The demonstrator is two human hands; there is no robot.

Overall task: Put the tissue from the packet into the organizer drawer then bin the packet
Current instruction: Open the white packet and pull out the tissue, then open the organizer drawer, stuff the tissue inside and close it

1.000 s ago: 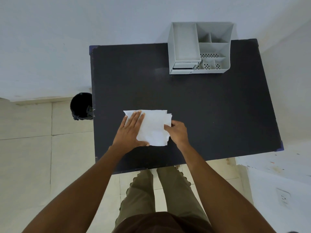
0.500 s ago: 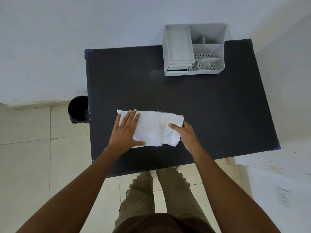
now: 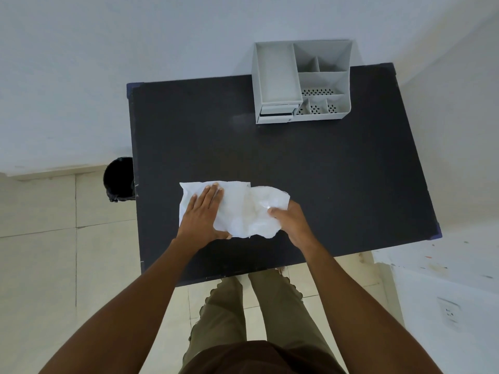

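A white folded tissue (image 3: 232, 198) lies on the near part of the black table (image 3: 324, 171). My left hand (image 3: 201, 217) presses flat on its left half, thumb at its near edge. A crumpled clear plastic packet (image 3: 266, 205) still covers the tissue's right end and sticks out to the right. My right hand (image 3: 293, 222) pinches the packet's right edge. The grey organizer (image 3: 278, 76) stands at the table's far edge, and its small drawer (image 3: 275, 114) at the front left is slightly ajar.
A black bin (image 3: 118, 176) stands on the tiled floor by the table's left edge. A white wall runs behind the table. A white surface with a socket (image 3: 448, 311) is at the lower right. My legs are below the table's near edge.
My right hand has drawn the packet to the right, so more of the tissue is bare under my left hand. The view has shifted slightly.
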